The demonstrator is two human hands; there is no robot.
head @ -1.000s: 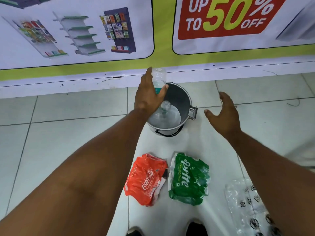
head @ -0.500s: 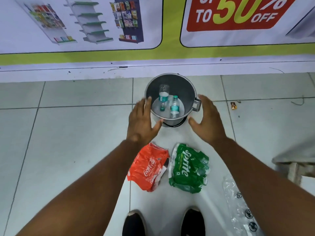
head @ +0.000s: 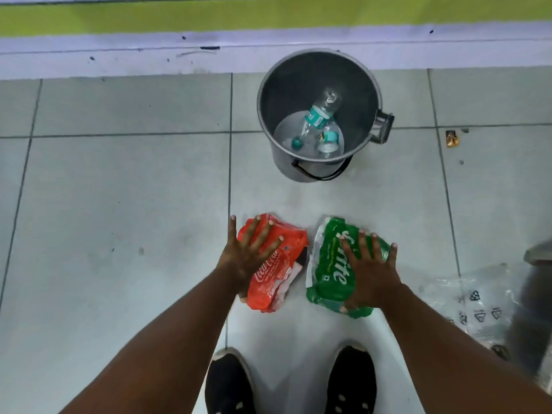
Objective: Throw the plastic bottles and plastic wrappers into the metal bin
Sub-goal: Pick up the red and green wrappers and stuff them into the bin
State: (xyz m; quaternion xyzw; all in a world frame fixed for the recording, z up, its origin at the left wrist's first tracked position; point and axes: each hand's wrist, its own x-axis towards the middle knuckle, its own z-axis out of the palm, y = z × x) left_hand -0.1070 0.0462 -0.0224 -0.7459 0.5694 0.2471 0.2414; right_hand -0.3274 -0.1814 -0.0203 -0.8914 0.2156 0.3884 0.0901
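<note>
A metal bin point(head: 367, 82) stands on the tiled floor by the wall, with two clear plastic bottles point(head: 319, 115) lying inside it. In front of my shoes lie a red Coca-Cola wrapper point(head: 286, 282) and a green Sprite wrapper point(head: 327, 264). My left hand point(head: 248, 258) rests flat on the red wrapper with fingers spread. My right hand point(head: 370, 270) lies flat on the green wrapper, fingers also spread. Neither wrapper is lifted off the floor.
A clear plastic wrapper point(head: 472, 303) with black recycling marks lies at the right, beside a blurred grey object point(head: 534, 309). A small brown scrap point(head: 452, 138) sits on the floor right of the bin. My black shoes point(head: 230, 383) are at the bottom.
The bottle left my left hand and now lies in the bin with another. Both hands have moved back and down from the bin onto the two wrappers. The view has tilted downward.
</note>
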